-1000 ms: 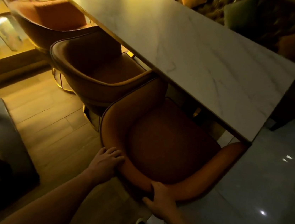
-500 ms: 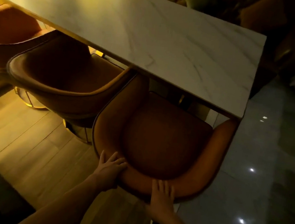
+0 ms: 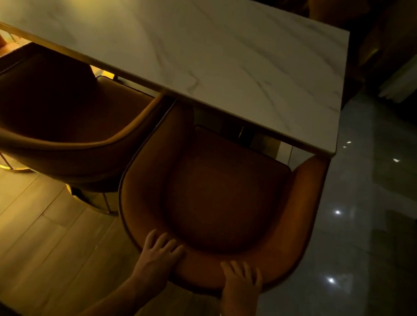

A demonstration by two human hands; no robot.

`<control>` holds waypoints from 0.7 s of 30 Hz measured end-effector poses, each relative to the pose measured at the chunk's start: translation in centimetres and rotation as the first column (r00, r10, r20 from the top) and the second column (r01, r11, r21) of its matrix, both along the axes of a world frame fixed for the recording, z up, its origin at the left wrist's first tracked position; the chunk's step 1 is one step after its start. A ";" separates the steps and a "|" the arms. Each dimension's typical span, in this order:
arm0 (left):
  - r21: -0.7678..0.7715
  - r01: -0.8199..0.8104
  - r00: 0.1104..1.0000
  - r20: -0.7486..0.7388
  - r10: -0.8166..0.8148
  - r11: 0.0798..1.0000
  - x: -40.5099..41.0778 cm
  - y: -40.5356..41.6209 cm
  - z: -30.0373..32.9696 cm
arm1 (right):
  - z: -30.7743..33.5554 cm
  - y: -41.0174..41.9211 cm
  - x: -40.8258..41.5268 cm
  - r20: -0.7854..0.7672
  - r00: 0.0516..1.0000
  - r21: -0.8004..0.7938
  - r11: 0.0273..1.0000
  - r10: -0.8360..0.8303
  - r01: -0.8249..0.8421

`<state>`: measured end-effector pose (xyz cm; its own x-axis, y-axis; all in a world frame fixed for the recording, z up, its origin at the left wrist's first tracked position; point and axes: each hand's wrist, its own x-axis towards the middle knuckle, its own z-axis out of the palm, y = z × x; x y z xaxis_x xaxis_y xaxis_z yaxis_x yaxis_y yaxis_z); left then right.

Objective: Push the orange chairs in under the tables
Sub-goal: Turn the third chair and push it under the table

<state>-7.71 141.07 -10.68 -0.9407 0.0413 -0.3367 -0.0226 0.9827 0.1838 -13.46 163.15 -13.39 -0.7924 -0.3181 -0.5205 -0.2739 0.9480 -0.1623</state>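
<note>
**Orange Tub Chair: Hand Placement and Position at the Table**

Orange padded upholstery, smooth and rounded, forms the curved backrest on which both hands rest. The left hand [image 3: 160, 253] lies palm-down on the rim with fingers spread. The right hand [image 3: 241, 280] lies flat on the same rim, just beside it, fingers slightly fanned and pointing toward the table. Neither hand is curled around the rim; both press on its top surface.

Compared with half a second ago, both hands have shifted further onto the top of the rim, and the right hand's fingers are more spread. The orange tub chair with rounded backrest [image 3: 226, 194] sits squarer to the table edge than before.

Its front armrest tips reach the edge of the white marble-patterned rectangular table top [image 3: 190, 40], and the front of the seat lies in shadow beneath that edge. The seat pad is a darker, matte, roughly square cushion with rounded corners.

A second orange tub chair [image 3: 57, 118] stands just beside the first on the left, its shell touching or nearly touching it. Light wooden plank flooring [image 3: 19, 216] meets glossy grey tile flooring [image 3: 366, 229], which reflects point lights.
</note>
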 end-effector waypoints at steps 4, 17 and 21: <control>-0.006 -0.038 0.999 -0.037 0.038 0.999 -1.2 0.6 0.1 | -0.7 0.5 -1.4 -0.021 1.000 -0.008 1.000 -0.003 0.003; -0.091 -0.038 0.997 0.069 0.044 0.995 -7.7 3.1 1.4 | -0.9 2.6 -8.0 -0.098 0.995 -0.059 0.998 0.028 -0.034; -0.074 -0.043 0.996 0.070 0.048 0.996 -7.7 2.9 1.4 | -0.3 2.5 -8.0 -0.064 0.997 -0.029 0.998 0.049 -0.051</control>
